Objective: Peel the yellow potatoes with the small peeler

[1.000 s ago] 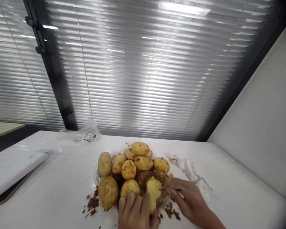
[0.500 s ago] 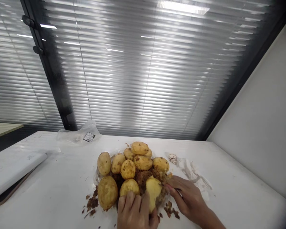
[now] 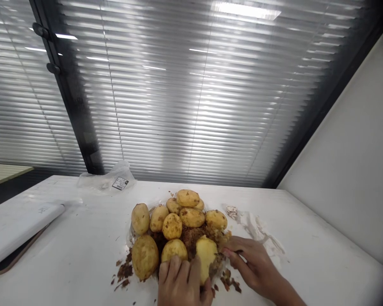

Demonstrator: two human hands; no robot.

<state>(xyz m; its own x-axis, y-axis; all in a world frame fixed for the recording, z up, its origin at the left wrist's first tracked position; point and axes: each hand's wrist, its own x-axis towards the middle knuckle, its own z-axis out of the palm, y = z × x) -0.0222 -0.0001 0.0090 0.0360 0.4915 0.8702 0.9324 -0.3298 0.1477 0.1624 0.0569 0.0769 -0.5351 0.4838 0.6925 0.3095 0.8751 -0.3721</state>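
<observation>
My left hand (image 3: pixel 180 282) is closed on a peeled yellow potato (image 3: pixel 206 254), which it holds tilted at the near edge of the pile. To its right, my right hand (image 3: pixel 253 264) is closed, with fingertips close to the potato's right side. A thin dark bit of something shows between its thumb and fingers; the rest is hidden. Just beyond my left knuckles lies an unpeeled potato (image 3: pixel 175 250), and a larger one (image 3: pixel 145 257) sits left of it. Brown peelings (image 3: pixel 193 239) are heaped under and behind the peeled potato.
Several unpeeled potatoes (image 3: pixel 191 217) are piled behind. Loose peel scraps (image 3: pixel 125 270) lie on the white table (image 3: pixel 83 255). A clear plastic bag with a label (image 3: pixel 110 180) rests at the back left, crumpled tissue (image 3: pixel 258 231) at the right, and a white flat device (image 3: pixel 22 229) at the left edge.
Very little differs. The view has shifted slightly, and both hands stay at the peeled potato in nearly the same pose.
</observation>
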